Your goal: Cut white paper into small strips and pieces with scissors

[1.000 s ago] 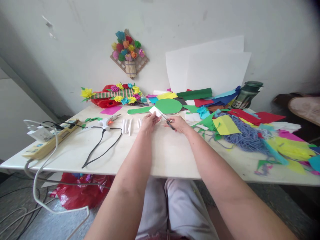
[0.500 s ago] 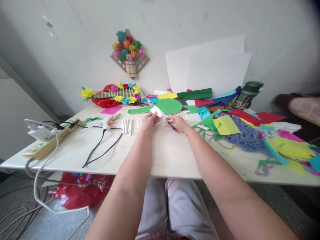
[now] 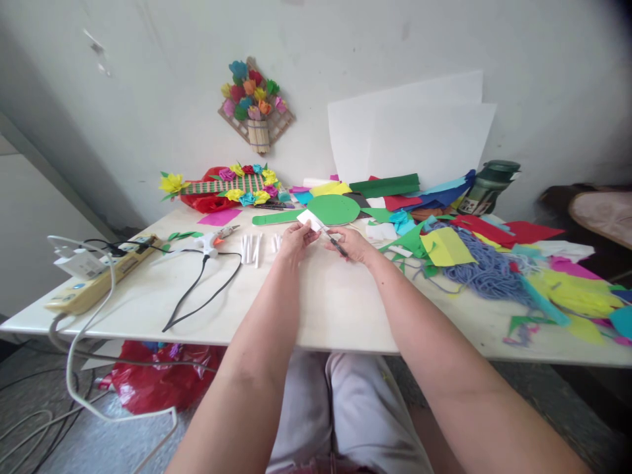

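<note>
While the left hand pinches a small white paper by its near edge, holding it just above the table, the right hand is closed around the handles of scissors, whose blades point up and left to meet the paper's lower right edge. Whether the blades are apart or together is too small to tell. Both hands sit close together at the middle of the table, toward its far side. Just behind the paper lies a green paddle shape, round at the right with a long handle running left. Left of the left hand, a row of short white sticks lies on the table, and beyond them a glue gun rests on its side, its black cord looping toward the near edge. A power strip sits at the far left edge. To the right of the hands, coloured paper scraps pile up beside blue yarn, with a dark green bottle behind them near the wall. White sheets lean against the wall, where a flower decoration hangs, and another flower piece lies at the table's back.
</note>
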`<state>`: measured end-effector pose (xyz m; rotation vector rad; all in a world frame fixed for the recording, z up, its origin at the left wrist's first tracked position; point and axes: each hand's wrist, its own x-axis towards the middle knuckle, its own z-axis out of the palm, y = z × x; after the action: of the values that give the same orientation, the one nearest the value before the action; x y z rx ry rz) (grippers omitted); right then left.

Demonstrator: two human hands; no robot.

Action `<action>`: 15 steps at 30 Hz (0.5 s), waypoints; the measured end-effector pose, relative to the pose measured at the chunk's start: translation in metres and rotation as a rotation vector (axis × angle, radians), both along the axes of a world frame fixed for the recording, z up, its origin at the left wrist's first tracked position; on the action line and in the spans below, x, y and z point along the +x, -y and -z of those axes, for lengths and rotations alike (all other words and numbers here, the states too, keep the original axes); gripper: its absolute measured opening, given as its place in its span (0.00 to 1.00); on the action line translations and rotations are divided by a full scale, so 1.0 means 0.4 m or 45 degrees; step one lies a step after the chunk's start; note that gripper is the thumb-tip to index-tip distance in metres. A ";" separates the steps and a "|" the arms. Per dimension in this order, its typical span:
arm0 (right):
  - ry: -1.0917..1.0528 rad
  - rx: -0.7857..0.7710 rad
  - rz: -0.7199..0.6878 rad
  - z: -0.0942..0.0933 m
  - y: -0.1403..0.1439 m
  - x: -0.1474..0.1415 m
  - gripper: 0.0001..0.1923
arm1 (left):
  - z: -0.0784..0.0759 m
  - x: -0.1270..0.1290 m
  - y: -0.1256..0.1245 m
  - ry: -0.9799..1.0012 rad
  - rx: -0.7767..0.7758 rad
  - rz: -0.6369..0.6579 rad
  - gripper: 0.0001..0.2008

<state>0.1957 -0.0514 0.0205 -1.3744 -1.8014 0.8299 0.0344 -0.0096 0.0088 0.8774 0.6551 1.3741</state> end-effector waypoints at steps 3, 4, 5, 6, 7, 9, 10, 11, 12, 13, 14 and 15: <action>-0.024 0.006 -0.024 0.005 -0.006 0.002 0.28 | -0.002 0.000 0.001 -0.005 -0.010 -0.006 0.11; -0.029 0.009 -0.026 0.005 -0.007 0.002 0.29 | -0.002 -0.001 0.001 -0.005 -0.012 -0.006 0.11; -0.031 0.012 -0.026 0.005 -0.008 0.002 0.30 | -0.002 -0.001 0.000 -0.004 -0.013 -0.007 0.12; -0.031 0.017 -0.024 0.004 -0.008 0.002 0.31 | -0.001 -0.002 -0.001 -0.003 -0.013 -0.006 0.12; -0.030 0.023 -0.020 0.003 -0.007 0.001 0.31 | -0.001 -0.002 -0.002 -0.003 -0.013 -0.005 0.12; -0.030 0.036 -0.009 0.000 -0.005 0.000 0.32 | 0.002 -0.004 -0.006 -0.005 -0.014 0.000 0.11; -0.032 0.042 -0.002 -0.001 -0.004 -0.001 0.32 | 0.004 -0.005 -0.008 -0.008 -0.015 0.003 0.11; -0.034 0.047 0.006 -0.002 -0.003 -0.002 0.32 | 0.006 -0.006 -0.011 -0.010 -0.016 0.004 0.11; -0.036 0.051 0.011 -0.003 -0.002 -0.003 0.33 | 0.008 -0.007 -0.013 -0.009 -0.018 0.003 0.11; -0.035 0.056 0.015 -0.004 -0.001 -0.004 0.33 | 0.010 -0.008 -0.015 -0.007 -0.021 0.001 0.11; -0.032 0.061 0.017 -0.005 0.000 -0.005 0.33 | 0.011 -0.008 -0.016 -0.003 -0.025 -0.001 0.11; -0.027 0.064 0.017 -0.006 0.001 -0.006 0.33 | 0.012 -0.008 -0.017 0.002 -0.032 -0.005 0.11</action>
<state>0.1932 -0.0516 0.0227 -1.3393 -1.7833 0.7840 0.0310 -0.0029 0.0042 0.8556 0.6720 1.3671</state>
